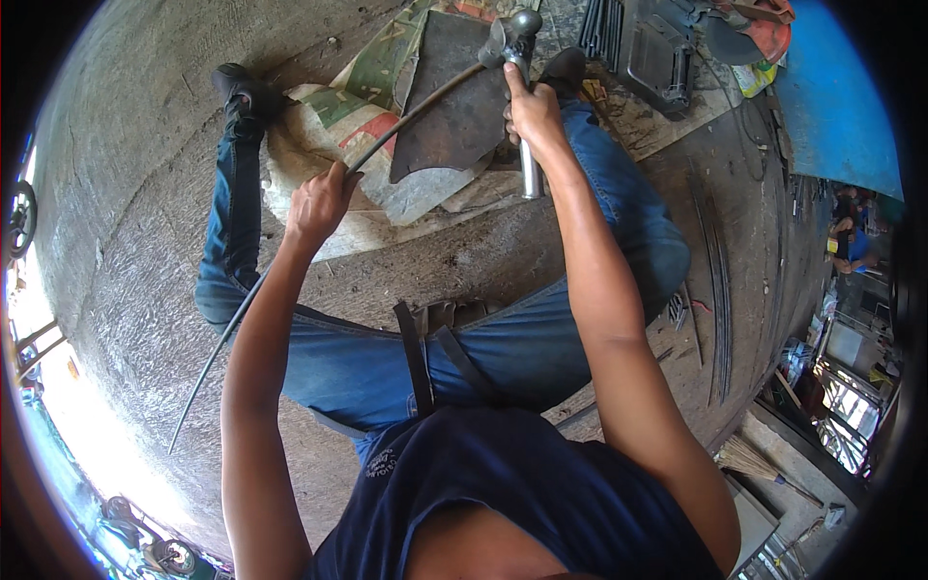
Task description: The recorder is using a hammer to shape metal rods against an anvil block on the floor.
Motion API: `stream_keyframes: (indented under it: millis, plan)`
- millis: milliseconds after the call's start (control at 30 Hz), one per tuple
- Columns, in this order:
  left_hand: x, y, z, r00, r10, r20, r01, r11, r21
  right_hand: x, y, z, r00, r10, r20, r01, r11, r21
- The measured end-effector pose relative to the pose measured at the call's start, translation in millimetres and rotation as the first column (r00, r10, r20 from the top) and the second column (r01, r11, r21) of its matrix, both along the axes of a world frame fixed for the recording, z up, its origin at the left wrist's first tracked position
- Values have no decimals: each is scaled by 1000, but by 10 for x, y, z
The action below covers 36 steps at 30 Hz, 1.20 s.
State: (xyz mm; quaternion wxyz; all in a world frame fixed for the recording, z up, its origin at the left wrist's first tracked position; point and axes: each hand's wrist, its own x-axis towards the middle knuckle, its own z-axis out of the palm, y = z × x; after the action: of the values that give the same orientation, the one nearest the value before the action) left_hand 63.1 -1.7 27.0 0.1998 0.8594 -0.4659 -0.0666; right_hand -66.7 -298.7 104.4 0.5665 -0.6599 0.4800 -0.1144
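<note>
My left hand (321,205) is closed around a long thin metal rod (416,109). One end of the rod runs back past my left forearm, and the other reaches forward to the hammer's head. My right hand (534,111) grips a hammer (531,174) by its shiny metal handle, with the head (523,27) at the far end. The rod's far tip meets a rounded metal piece (494,44) beside the head; whether this is part of the hammer, I cannot tell. Beneath them lies a dark metal plate (440,135) on crumpled sacking (319,135).
My legs (232,193) are spread around the work area on the concrete floor (145,222). At the far right are several dark rods (603,29), a dark metal case (660,60) and a red-and-black tool (749,37). Long bars (720,300) lie right of my knee, and a broom (754,458) farther back.
</note>
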Motion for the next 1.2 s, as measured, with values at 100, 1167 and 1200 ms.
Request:
stream_keyframes:
  millis: [100, 1167, 1200]
  plan:
    - [0, -10, 26, 1000, 18, -5, -17, 999, 48, -33, -64, 28, 996, -33, 85, 23, 993, 118]
    - [26, 57, -49, 998, 28, -50, -27, 999, 30, -220, 70, -45, 973, -147, 178, 116, 977, 177]
    - [35, 85, -77, 999, 8, -51, -8, 1000, -5, -181, 80, -74, 978, -134, 163, 108, 982, 158]
